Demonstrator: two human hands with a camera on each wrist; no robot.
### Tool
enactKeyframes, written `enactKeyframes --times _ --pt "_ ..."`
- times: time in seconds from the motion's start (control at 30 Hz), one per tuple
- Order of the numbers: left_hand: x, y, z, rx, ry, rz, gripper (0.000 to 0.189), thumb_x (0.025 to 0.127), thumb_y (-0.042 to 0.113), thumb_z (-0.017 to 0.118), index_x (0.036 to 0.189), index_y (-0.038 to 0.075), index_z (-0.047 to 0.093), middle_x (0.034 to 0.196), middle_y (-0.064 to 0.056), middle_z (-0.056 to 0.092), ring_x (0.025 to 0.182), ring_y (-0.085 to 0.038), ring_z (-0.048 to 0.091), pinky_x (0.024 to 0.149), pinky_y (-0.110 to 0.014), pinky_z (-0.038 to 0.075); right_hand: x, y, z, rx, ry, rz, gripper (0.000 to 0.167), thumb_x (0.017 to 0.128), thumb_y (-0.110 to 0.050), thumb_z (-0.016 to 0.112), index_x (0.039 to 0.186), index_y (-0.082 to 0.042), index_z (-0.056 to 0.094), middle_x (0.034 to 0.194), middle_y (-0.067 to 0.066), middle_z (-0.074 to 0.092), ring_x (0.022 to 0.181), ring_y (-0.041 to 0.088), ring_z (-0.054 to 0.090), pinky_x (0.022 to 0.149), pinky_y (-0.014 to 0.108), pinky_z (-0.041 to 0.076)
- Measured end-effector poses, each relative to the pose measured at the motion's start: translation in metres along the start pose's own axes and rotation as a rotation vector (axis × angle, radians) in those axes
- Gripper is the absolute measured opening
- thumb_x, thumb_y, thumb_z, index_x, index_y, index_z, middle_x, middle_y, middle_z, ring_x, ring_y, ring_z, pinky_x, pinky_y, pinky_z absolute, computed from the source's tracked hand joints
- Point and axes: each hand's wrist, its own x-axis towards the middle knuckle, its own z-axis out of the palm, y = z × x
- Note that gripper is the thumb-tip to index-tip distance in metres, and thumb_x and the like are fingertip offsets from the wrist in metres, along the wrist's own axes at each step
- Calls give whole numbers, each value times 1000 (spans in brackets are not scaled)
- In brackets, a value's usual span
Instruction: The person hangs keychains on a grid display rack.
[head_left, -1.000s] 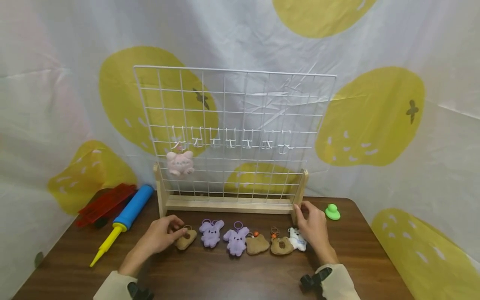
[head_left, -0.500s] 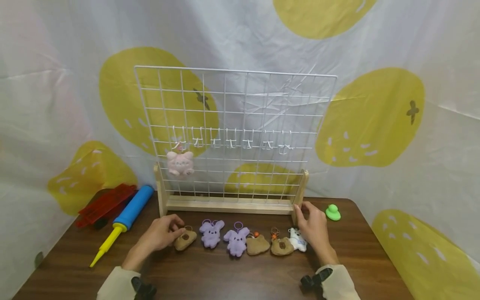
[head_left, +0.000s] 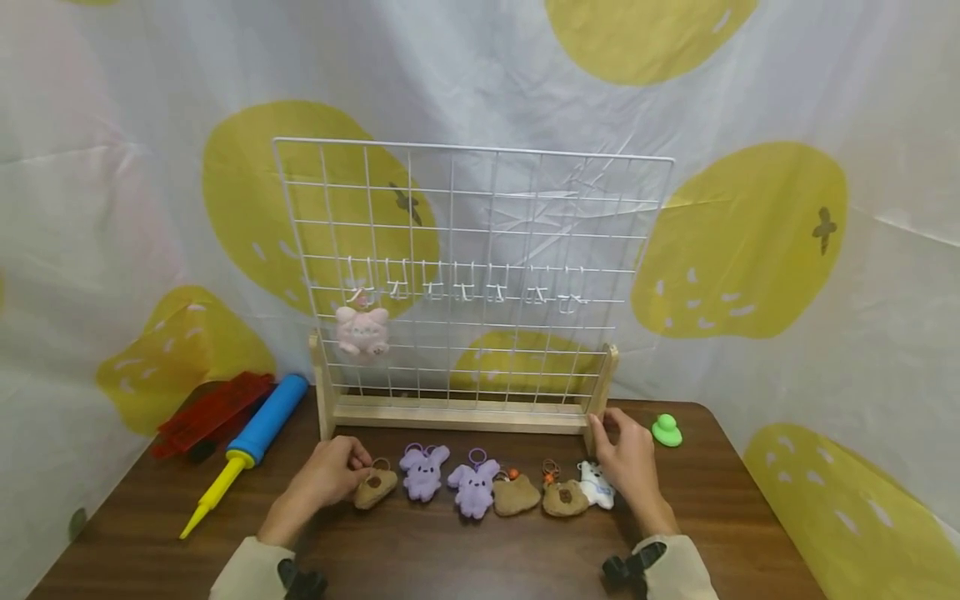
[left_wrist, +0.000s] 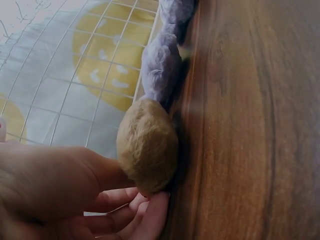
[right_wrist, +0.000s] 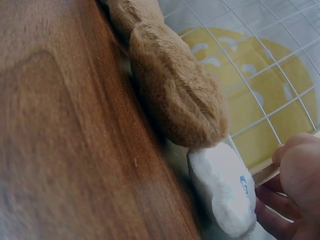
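My left hand (head_left: 330, 475) is at the left end of the row of plush keychains. Its thumb and fingers pinch the edge of a brown bear plush keychain (head_left: 375, 489), which lies on the table; the thumb tip is hidden behind it in the left wrist view. With thumb and fingers, my right hand (head_left: 628, 454) holds the wooden right leg (head_left: 602, 385) of a white wire grid rack (head_left: 472, 150). Just left of that hand lies a white bear plush (right_wrist: 225, 190), beside a brown plush (right_wrist: 175, 85). A pink plush (head_left: 363, 331) hangs from the leftmost hook.
Two lilac bunny plushes (head_left: 424, 473) and another brown plush (head_left: 516, 495) lie along the table (head_left: 465, 558). Several white hooks (head_left: 463, 292) line the grid. At left are a blue and yellow pump (head_left: 270, 421) and a red translucent object (head_left: 213, 414); a green toy (head_left: 667, 430) sits right.
My left hand has shifted slightly right and closer about the brown bear plush keychain. The right hand stays on the rack's leg. The head view has tilted up a little.
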Motion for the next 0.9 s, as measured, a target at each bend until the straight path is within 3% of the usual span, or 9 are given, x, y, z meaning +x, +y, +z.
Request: enactKeyframes --times 0.13,0.23,0.4,0.53,0.77,0.9 --pt "9 -11 9 49 -39 -72 20 88 20 89 84 23 70 80 7 67 74 -8 62 65 -23 51 0 0 0 4 12 -3 18 104 -17 74 103 1 76 97 22 81 94 42 79 85 61 62" --pt "7 -8 7 75 -59 -71 19 90 21 88 87 21 69 84 5 67 75 -11 61 64 -27 50 1 1 0 6 14 -8 18 104 -17 74 104 1 76 97 21 81 94 41 79 85 61 62" --pt "-2 2 0 105 -57 -9 22 93 22 85 91 19 64 87 2 63 74 -15 57 60 -31 44 0 0 0 9 13 -11 19 104 -17 73 105 2 76 98 22 81 94 42 79 84 61 62" --pt "-6 7 -3 121 -50 44 24 94 22 83 90 21 59 86 4 59 74 -11 54 58 -29 42 0 0 0 8 9 -13 19 104 -17 74 104 1 76 97 21 81 93 41 79 83 60 62" --pt "-24 57 -30 67 -74 -12 21 97 13 78 91 16 58 83 1 59 73 -15 55 60 -33 44 0 0 1 12 17 -14 17 104 -16 74 102 1 76 95 20 81 92 39 79 82 59 62" --pt "-26 68 -34 61 -67 -10 20 100 13 76 93 14 58 82 2 60 71 -14 54 60 -31 43 0 1 1 15 16 -12 17 104 -17 74 102 1 76 95 20 81 92 39 79 83 59 62"
